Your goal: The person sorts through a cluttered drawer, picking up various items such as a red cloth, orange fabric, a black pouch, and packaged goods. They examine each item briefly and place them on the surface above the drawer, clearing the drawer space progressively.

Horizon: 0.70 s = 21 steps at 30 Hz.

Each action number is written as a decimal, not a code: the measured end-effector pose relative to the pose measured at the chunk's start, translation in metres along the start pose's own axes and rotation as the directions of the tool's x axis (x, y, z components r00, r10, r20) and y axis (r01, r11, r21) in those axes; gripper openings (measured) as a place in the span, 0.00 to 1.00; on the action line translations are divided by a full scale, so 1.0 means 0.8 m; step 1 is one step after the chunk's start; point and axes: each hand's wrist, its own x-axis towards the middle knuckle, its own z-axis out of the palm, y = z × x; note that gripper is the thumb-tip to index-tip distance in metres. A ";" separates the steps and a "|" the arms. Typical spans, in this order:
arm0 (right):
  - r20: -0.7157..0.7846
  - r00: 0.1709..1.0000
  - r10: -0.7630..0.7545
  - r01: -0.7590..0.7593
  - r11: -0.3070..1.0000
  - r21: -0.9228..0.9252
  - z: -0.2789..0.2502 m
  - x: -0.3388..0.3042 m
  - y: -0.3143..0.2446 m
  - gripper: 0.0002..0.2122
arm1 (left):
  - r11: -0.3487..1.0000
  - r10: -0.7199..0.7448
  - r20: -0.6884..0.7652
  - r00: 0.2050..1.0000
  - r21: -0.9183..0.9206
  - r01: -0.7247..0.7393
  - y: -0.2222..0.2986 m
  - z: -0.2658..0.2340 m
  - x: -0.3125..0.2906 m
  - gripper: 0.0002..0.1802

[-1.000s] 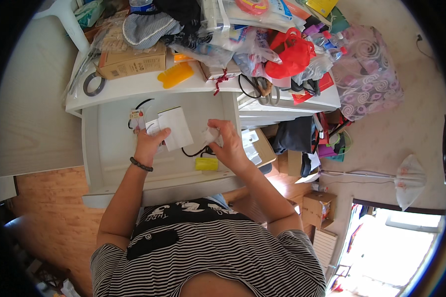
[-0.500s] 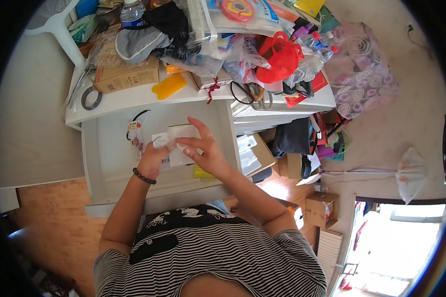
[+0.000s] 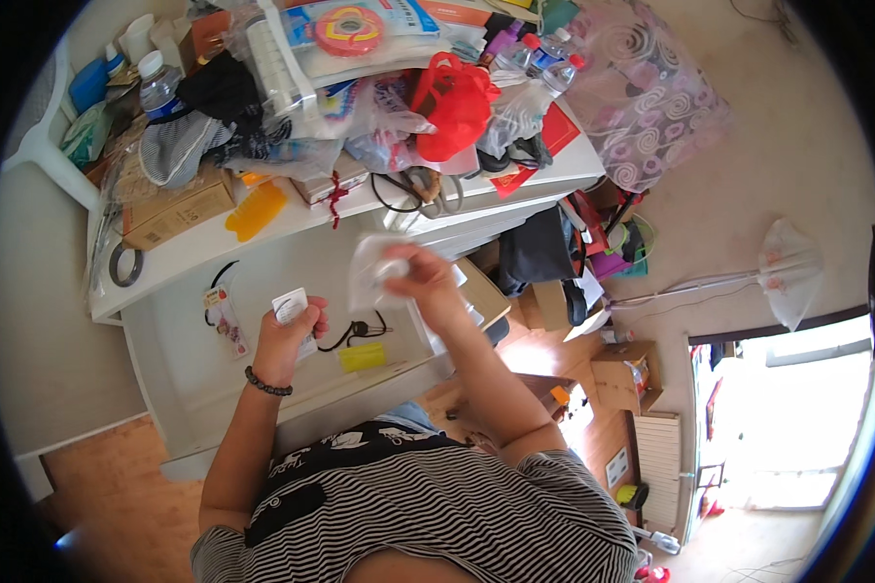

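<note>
Over an open white drawer [image 3: 170, 374], my left hand [image 3: 284, 342] is closed on a small white card [image 3: 289, 304] that stands up from the fingers. My right hand [image 3: 428, 282], a little farther right and higher, pinches a whitish see-through packet [image 3: 367, 272]. Motion blurs the packet, so its contents cannot be made out. On the drawer floor left of my left hand lies a small item on a tag in clear wrapping [image 3: 227, 325], with a black cord looped beside it. Right of that hand are a black cord [image 3: 360, 330] and a yellow piece [image 3: 362, 357].
The cabinet top [image 3: 190, 225] above the drawer holds a cardboard box [image 3: 177, 212], a tape roll [image 3: 124, 264], a yellow comb-like piece [image 3: 256, 214], a red bag [image 3: 452, 107] and several bottles. Open boxes and bags stand right of the drawer.
My hands have moved apart: the right has lifted the packet up and right, away from the left, which keeps the white card. The view has shifted, and more of the drawer floor shows.
</note>
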 end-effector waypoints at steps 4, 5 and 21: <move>-0.391 0.867 -0.309 0.344 0.939 0.022 -0.115 0.032 -0.075 0.17 | 0.999 0.000 -0.061 0.998 0.037 0.002 -0.007 -0.010 -0.003 0.12; -0.442 0.817 -0.370 0.409 0.913 -0.008 -0.155 0.042 -0.091 0.18 | 0.999 0.003 -0.077 0.997 0.046 0.000 -0.006 -0.011 -0.004 0.11; -0.441 0.626 -0.643 -0.208 0.408 -0.889 -0.521 0.249 -0.071 0.24 | 0.996 0.038 -0.433 0.901 0.091 0.001 -0.015 -0.040 -0.023 0.08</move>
